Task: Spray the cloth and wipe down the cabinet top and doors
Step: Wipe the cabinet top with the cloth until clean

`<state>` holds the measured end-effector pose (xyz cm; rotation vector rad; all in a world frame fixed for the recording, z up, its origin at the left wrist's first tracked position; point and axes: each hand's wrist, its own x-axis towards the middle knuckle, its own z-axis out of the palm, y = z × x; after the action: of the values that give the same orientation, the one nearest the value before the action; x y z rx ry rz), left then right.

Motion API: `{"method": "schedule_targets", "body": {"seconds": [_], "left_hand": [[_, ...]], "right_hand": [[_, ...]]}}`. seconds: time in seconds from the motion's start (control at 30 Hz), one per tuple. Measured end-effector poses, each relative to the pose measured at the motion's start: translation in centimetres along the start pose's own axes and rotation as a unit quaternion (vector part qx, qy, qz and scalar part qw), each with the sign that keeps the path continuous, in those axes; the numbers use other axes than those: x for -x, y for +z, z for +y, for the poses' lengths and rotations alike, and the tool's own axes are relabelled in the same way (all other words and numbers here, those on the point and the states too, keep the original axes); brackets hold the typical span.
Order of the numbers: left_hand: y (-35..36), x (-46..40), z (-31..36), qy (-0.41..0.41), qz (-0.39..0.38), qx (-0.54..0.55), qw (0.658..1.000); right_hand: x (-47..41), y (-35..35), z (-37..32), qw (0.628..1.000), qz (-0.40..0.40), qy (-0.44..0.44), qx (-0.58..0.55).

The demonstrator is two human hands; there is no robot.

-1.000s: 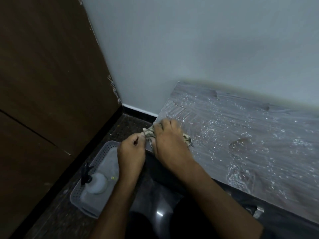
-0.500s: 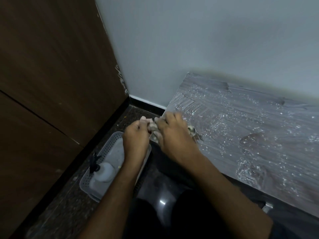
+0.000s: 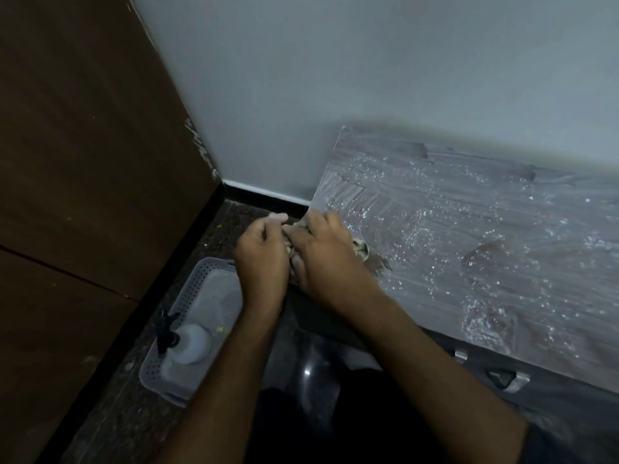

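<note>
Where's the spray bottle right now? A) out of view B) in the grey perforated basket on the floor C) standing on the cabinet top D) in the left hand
B: the spray bottle stands in the grey basket on the floor, left of the cabinet, while the left hand and right hand both grip the cloth at the cabinet top's edge.

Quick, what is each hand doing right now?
Left hand: fingers curled, gripping the cloth at the cabinet top's left edge.
Right hand: also gripping the same cloth.
</note>
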<state>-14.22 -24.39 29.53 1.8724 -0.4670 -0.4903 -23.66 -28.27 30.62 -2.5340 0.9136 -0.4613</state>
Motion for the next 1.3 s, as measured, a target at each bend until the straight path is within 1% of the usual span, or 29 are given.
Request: {"method": "schedule_targets", "body": {"seconds": [0.07,0.17,0.27,0.33,0.43,0.5,0.57,0.63,0.8,0.87,0.97,1.0,1.07,1.17,1.23,1.3], "left_hand": [[0.1,0.1,-0.4,0.003,-0.006,0.024,1.0],[0.4,0.0,-0.4,0.006,-0.02,0.03,0.999],[0.7,0.5,-0.5,-0.003,-0.036,0.033,0.999],[0.7,0.7,-0.4,-0.013,-0.029,0.043,0.999],[0.2,1.3,-0.3,-0.029,-0.016,0.056,0.998],[-0.1,1.5,-0.2,-0.031,-0.003,0.051,0.998],[-0.4,1.8,-0.1,-0.029,0.008,0.044,0.999],[-0.6,2.0,-0.2,-0.026,0.007,0.034,0.999],[-0.3,2.1,-0.4,0.008,-0.029,-0.012,0.999],[-0.5,2.3,-0.4,0.017,-0.028,-0.016,0.999],[-0.8,2.5,-0.9,0.034,-0.023,-0.014,0.999],[-0.9,2.5,-1.1,0.042,-0.023,-0.015,0.999],[-0.9,2.6,-1.2,0.064,-0.027,-0.038,0.997],[-0.6,3.1,-1.4,0.106,-0.029,-0.08,0.991],[-0.3,3.9,-1.4,0.137,-0.021,-0.096,0.986],[0.0,4.5,-1.4,0.179,-0.005,-0.123,0.976]], "right_hand": [[0.3,0.3,0.1,1.0,0.003,0.006,0.011],[0.8,0.4,0.2,0.999,0.01,-0.011,0.039],[1.2,-0.1,1.0,0.998,-0.012,-0.037,0.056],[0.6,-0.4,1.9,0.998,-0.003,-0.029,0.049],[0.2,-0.4,1.9,0.998,0.034,0.0,0.052],[1.2,-0.2,1.4,0.998,0.032,-0.012,0.055],[2.9,-0.3,1.4,0.997,0.022,-0.049,0.048],[3.5,-0.4,1.9,0.997,0.023,-0.053,0.048],[-0.1,-0.2,1.9,0.994,0.066,0.025,0.085],[0.5,-0.1,1.6,0.995,0.057,0.007,0.08],[4.2,-0.7,1.8,0.996,0.017,-0.058,0.062],[5.0,-0.9,2.2,0.996,0.005,-0.064,0.063],[4.9,-1.5,2.9,0.997,0.007,-0.045,0.066],[3.4,-1.5,3.2,0.997,0.019,0.006,0.068],[3.8,-1.4,2.7,0.997,0.025,0.004,0.074],[5.8,-1.4,2.5,0.997,0.007,-0.022,0.069]]}}
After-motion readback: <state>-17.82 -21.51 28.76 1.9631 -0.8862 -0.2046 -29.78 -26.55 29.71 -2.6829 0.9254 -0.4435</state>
